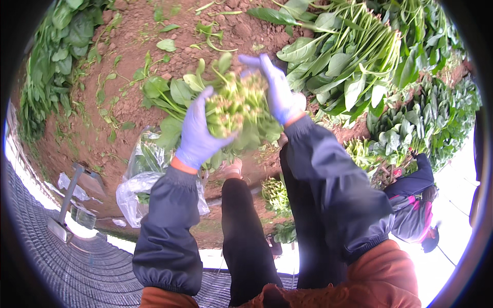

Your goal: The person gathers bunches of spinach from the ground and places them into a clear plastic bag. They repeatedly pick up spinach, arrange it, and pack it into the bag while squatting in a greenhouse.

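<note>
A bunch of leafy greens [235,106], apparently spinach, is held above the soil with its cut stem ends facing up toward me. My left hand [200,129], in a thin purple glove, grips the bunch from the left, thumb and fingers spread around its side. On the right, my gloved right hand [280,90] is beside the stem ends with its fingers extended and apart. Whether its palm presses on the bunch is hard to tell. Leaves hang out below and to the left of the bunch.
A large heap of greens [342,57] lies at upper right, with another pile [63,61] at left. A clear plastic bag [134,188] containing greens rests by my left forearm. Trimmed stems [278,194] lie near my legs. A co-worker [412,208] bends over greens at right.
</note>
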Available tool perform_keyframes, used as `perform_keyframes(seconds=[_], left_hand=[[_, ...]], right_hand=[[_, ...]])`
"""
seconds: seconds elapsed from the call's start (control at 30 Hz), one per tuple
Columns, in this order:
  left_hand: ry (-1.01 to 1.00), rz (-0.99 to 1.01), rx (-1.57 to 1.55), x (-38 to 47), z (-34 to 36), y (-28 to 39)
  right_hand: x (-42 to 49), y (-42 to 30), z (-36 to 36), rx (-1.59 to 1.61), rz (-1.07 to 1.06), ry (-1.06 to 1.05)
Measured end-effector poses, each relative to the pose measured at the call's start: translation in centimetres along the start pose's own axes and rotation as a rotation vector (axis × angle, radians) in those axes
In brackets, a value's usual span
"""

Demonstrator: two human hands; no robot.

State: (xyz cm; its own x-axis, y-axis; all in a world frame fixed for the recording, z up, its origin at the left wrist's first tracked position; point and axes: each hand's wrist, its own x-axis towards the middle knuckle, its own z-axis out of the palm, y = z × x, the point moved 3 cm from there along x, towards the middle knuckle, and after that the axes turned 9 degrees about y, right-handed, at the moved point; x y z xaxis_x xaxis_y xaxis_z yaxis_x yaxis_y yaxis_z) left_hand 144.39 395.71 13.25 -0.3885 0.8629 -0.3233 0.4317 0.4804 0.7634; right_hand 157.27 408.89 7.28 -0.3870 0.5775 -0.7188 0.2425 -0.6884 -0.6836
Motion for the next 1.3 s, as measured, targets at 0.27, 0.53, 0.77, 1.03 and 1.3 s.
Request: perform_keyframes(seconds=[0.27, 0.53, 0.77, 1.03, 1.3], left_hand=[[0.129, 0.228, -0.213, -7.3, -10.4, 10.9], [0.180, 0.575, -0.346, -14.2, -26.2, 25.8], [0.197, 0.875, -0.242, -23.0, -36.2, 36.3], [-0.424, 0.567, -0.519, -35.8, -37.6, 40.0], [-0.653, 0.782, -0.293, -38.8, -34.4, 44.2]], right_hand=[[-16.9, -14.5, 3.2, -0.245, -0.376, -0.135], [-34.9, -28.2, 9.5, -0.124, -0.558, -0.248], [-52.6, -33.7, 12.8, -0.113, -0.835, -0.228], [-68.9, -31.7, 9.1, -0.245, -0.715, -0.636], [-70.5, -30.7, 5.7, -0.475, -1.059, -0.603]])
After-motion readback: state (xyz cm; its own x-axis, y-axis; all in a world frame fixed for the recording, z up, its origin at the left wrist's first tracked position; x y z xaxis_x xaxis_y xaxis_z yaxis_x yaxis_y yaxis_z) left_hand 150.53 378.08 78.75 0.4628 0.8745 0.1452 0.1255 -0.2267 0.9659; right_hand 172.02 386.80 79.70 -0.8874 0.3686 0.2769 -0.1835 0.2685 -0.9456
